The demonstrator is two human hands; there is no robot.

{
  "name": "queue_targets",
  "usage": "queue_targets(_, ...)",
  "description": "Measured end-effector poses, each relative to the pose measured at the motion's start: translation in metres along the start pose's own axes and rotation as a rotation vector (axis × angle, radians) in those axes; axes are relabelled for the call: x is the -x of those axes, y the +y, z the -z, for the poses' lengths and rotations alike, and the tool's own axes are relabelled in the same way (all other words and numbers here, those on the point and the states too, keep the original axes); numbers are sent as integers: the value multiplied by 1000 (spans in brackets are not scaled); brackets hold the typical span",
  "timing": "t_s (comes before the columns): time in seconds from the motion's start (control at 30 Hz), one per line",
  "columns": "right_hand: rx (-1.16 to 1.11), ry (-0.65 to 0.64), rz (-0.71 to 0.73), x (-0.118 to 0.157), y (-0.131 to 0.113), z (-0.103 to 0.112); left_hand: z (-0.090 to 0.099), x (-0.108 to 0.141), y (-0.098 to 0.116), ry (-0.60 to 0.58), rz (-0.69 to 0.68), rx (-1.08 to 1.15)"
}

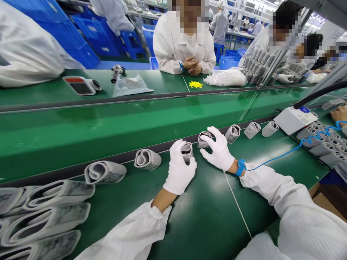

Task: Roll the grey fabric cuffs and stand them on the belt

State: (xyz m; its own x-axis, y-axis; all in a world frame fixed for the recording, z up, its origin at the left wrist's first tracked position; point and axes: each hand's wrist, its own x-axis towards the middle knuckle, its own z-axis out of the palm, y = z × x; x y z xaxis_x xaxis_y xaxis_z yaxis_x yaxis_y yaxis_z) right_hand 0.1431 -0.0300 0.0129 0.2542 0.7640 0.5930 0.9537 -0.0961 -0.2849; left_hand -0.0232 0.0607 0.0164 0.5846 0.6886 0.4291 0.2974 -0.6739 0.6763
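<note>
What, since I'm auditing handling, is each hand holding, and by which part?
The left hand seems to pinch a rolled grey cuff at its near end; the right hand seems to hold another rolled cuff by its side.

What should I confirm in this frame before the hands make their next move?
1. Gloves: ok. The left hand and right hand both wear white gloves.
2. Wrist strap: ok. A blue strap circles the right wrist.
3. Strap's coiled cord: cannot tell where it ends; it runs out of view at the right.
4. Left hand contact: ok. Its fingers are on a rolled grey cuff.
5. Right hand contact: cannot tell whether it grips the next rolled cuff or only lies over it.
6. Other rolled cuffs: ok. They sit in line along the green conveyor belt.
</note>
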Motion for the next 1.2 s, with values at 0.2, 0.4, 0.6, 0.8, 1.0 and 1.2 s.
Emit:
queue_targets(0.2, -11, -12, -12, -5, 3, 3, 3, 0, 3, -21, -75, -139)
queue_targets(0.4, -26, 52, 4, -10, 7, 0, -8, -7, 2, 98, -45, -191)
queue_targets(0.6, -5, 162, 0, -15, 11, -3, -30, -20, -5, 216, -130, -105)
queue_targets(0.8, 83, 161, -34, -11, 10, -2, -27, -17, -7, 227, -98, -85)
queue_targets(1.0, 126, 275, 56, -8, 4, -1, -22, -16, -5, 202, -124, -101)
queue_targets(1.2, -89, 296, 318, 22, -24, 13, -7, 17, -7, 290, -353, 100)
